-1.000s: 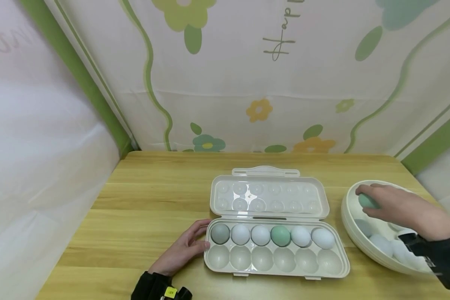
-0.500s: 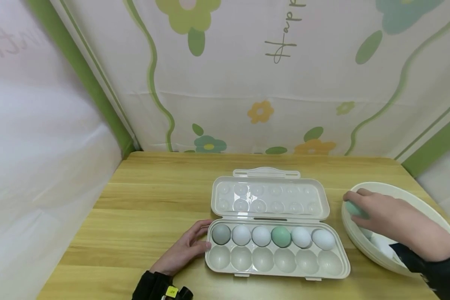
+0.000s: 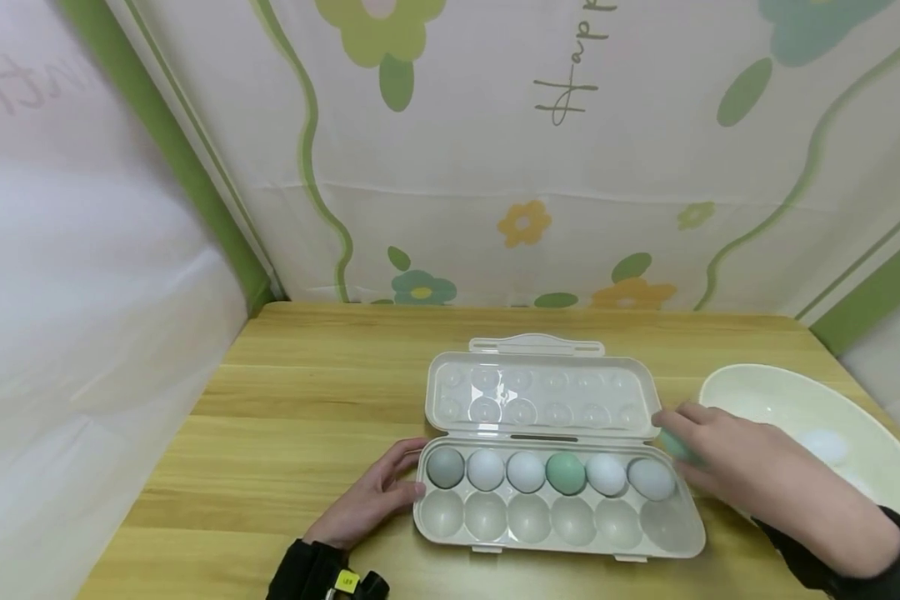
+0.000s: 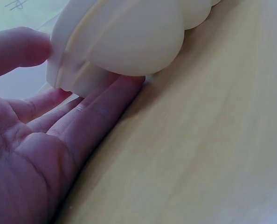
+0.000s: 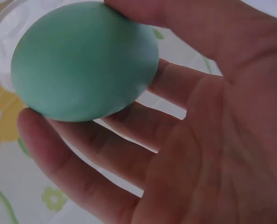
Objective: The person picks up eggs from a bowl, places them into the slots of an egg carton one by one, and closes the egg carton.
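An egg carton [image 3: 558, 542] of pale plastic lies on the table with its lid [image 3: 540, 390] folded back. Its far row bears a grey egg [image 3: 446, 467], a green egg [image 3: 566, 473] and several pale ones; the near row of cups has no eggs. My left hand [image 3: 367, 500] holds the carton's left end, thumb at the rim and fingers [image 4: 101, 109] reaching under a cup. Between thumb and fingertips my right hand [image 3: 765, 475] grips another green egg [image 5: 85, 60], just beyond the carton's right end. In the head view that hand partly hides this egg.
A large cream bowl [image 3: 757, 387] stands at the right, partly behind my right forearm, with a white egg [image 3: 823, 447] showing inside. The wooden table [image 3: 292, 400] meets a flower-printed cloth [image 3: 435, 217] at the back.
My right hand has moved left with the green egg, from over the bowl to the carton's right end. My left hand stays at the carton's left end.
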The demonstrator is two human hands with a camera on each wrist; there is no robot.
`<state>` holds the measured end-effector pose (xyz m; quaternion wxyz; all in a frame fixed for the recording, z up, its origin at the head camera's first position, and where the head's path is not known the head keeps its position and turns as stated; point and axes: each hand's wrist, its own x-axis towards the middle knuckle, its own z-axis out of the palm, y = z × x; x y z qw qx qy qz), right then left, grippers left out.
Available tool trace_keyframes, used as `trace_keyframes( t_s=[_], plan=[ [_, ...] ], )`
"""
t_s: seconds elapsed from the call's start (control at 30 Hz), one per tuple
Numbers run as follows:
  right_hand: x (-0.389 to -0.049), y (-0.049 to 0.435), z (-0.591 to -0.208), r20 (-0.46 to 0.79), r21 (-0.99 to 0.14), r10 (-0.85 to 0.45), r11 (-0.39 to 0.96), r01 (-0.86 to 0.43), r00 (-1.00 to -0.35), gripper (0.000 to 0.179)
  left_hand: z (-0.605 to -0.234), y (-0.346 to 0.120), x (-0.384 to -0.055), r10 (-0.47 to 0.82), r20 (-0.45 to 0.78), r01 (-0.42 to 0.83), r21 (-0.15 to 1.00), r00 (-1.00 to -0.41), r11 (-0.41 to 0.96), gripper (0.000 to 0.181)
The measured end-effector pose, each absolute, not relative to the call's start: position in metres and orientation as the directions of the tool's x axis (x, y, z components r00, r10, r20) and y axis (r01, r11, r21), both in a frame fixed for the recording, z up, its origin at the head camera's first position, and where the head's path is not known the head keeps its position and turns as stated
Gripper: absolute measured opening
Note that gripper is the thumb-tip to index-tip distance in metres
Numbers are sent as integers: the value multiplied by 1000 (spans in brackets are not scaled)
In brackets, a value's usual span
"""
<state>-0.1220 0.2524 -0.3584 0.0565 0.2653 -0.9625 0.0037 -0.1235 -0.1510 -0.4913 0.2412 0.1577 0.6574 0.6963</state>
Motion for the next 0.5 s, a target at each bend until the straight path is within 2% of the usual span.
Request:
trace_keyframes(
  t_s=[0.3, 0.5],
  plan=[
    [-114, 228, -369, 61, -26, -521, 852, -524, -851, 43, -491, -151, -124, 540, -100, -127, 992, -836, -12, 51],
    [-109, 211, -373, 116, -22, -585, 806, -591, -802, 43, -491, -152, -123, 547, -87, -118, 993, -833, -23, 50]
  ],
)
